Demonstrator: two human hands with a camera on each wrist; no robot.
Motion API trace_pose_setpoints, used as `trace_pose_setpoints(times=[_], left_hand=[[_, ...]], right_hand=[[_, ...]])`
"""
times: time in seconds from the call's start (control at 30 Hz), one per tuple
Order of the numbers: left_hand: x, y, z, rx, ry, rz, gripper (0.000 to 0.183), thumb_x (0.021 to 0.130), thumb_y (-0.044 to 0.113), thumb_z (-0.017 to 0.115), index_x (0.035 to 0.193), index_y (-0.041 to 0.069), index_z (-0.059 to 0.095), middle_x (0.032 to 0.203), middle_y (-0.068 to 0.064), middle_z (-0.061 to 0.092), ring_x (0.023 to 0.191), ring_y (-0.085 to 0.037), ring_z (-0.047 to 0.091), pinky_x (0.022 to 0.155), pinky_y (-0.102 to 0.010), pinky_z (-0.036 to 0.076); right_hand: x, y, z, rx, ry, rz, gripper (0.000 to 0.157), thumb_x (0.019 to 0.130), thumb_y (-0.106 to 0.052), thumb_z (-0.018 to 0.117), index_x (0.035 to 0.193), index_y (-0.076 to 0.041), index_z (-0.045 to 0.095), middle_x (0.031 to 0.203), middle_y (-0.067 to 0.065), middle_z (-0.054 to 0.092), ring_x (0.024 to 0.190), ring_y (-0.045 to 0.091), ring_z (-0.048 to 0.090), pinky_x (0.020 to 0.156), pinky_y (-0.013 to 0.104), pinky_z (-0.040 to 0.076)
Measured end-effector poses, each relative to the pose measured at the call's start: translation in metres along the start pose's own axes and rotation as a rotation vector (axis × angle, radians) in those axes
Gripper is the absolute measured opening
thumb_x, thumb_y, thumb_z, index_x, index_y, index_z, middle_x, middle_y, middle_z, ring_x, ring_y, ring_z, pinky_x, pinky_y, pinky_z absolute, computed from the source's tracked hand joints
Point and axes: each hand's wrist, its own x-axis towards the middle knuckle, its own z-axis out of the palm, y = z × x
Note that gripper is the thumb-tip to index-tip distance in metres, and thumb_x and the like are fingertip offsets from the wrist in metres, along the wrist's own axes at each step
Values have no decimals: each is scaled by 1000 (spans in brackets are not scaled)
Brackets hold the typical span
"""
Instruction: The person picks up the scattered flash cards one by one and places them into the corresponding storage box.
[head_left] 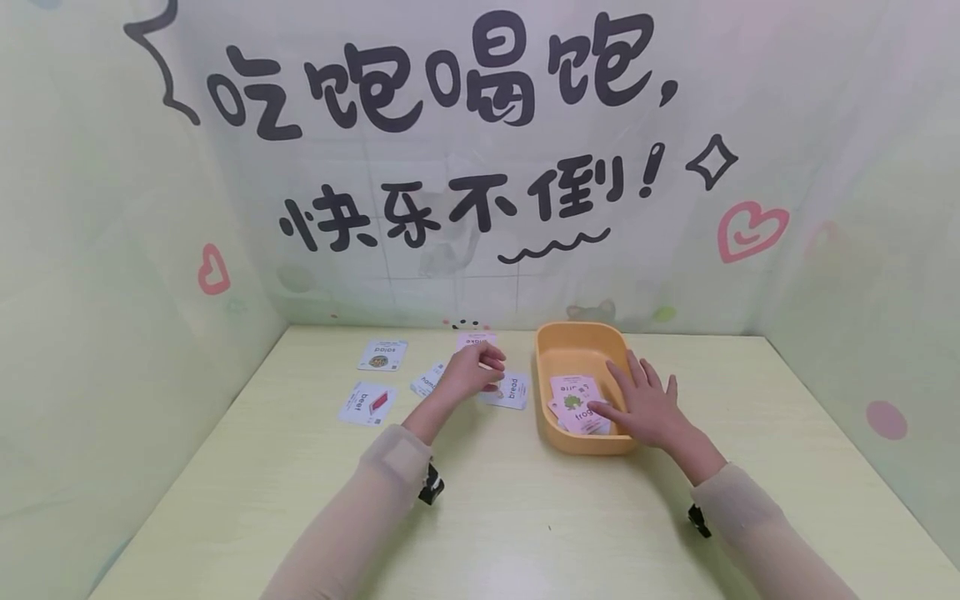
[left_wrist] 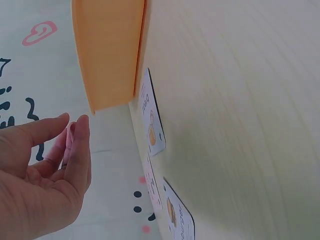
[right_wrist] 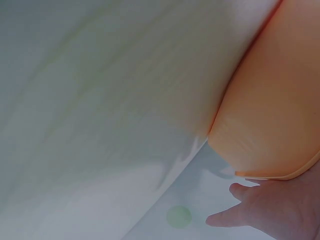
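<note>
Above the cards at the table's middle hangs my left hand [head_left: 471, 372], its fingers loosely bent; the left wrist view shows nothing between thumb and fingers. Beneath and beside it lie a bread card [head_left: 513, 390], a pink snake card [head_left: 474, 339] and a partly hidden hamburger card [head_left: 426, 380]. My right hand [head_left: 651, 408] spreads its fingers over the right side of an orange bin [head_left: 573, 335]. Inside the bin are several pink cards, a frog card [head_left: 574, 402] on top; the thumb reaches over it, and whether it touches cannot be told.
Farther left lie a salad card [head_left: 383, 355] and a beef card [head_left: 367, 403]. A printed curtain [head_left: 480, 167] with dark characters closes off the table's back, and pale curtains flank both sides.
</note>
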Motion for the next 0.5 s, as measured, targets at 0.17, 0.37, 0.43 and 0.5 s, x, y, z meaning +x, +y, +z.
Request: trace_pose_setpoints(times=[0.17,0.37,0.43,0.5], left_hand=[[-2,-9,-18,12,28,-19,33,90,-3,66,123,-4,60,109,-16,66,96,-28,69,75,-27,63],[-8,-20,-40,31,52,-41,34,91,-1,65,125,-4,59,113,-18,66,102,-33,68,78,-30,63],[-10,-23,-48,33,58,-57,35,92,0,65,126,-4,58,114,-18,65,102,-33,68,80,-31,63],[-12,-27,-56,33,67,-75,35,92,0,65,126,-3,58,115,-18,64,101,-31,68,81,-31,63]], right_hand=[[0,-1,0,-2,6,-2,90,92,-61,54,157,-5,26,165,28,6,148,53,8,109,84,-1],[0,-2,0,-9,2,4,90,92,-61,53,157,-6,25,165,27,5,149,53,8,110,83,-1],[0,-2,-1,-9,4,3,90,92,-61,54,157,-6,26,165,27,6,149,53,8,110,83,-1],[0,-2,-1,-14,2,5,90,92,-62,53,157,-6,26,165,27,6,149,52,8,110,83,-1]])
